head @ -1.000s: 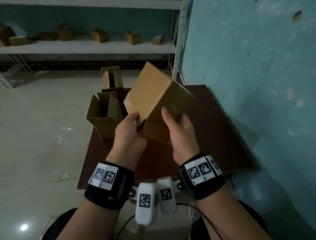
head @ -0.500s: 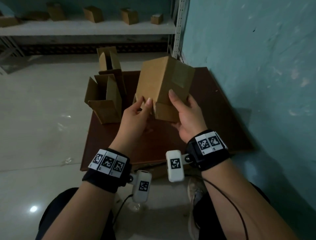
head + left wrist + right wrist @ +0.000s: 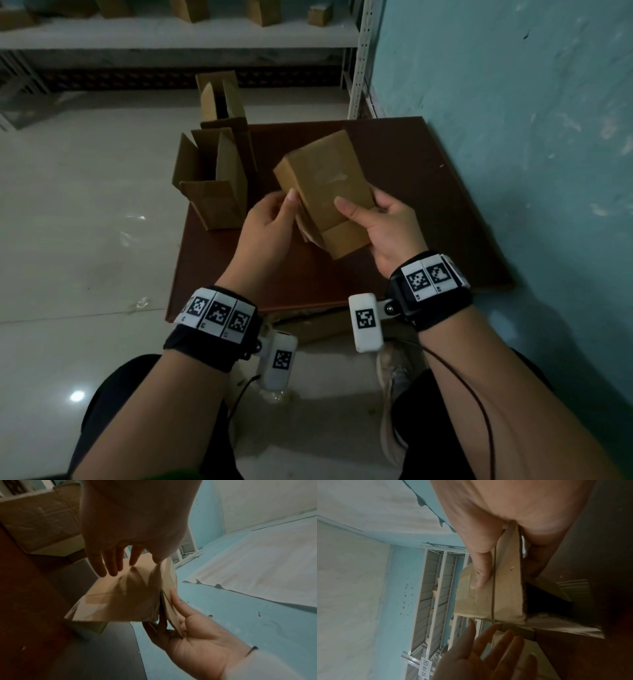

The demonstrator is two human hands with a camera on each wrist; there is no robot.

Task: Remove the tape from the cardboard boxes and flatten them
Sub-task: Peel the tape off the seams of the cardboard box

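Mid-frame, your right hand is gripping the taped brown cardboard box; your left hand, fingers spread straight, is touching its side.

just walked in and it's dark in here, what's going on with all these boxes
A person seated at a brown table holds a small cardboard box above it. The right hand grips the box, thumb on top near a clear tape patch; the left hand touches its left side. Two opened boxes stand at the table's left.
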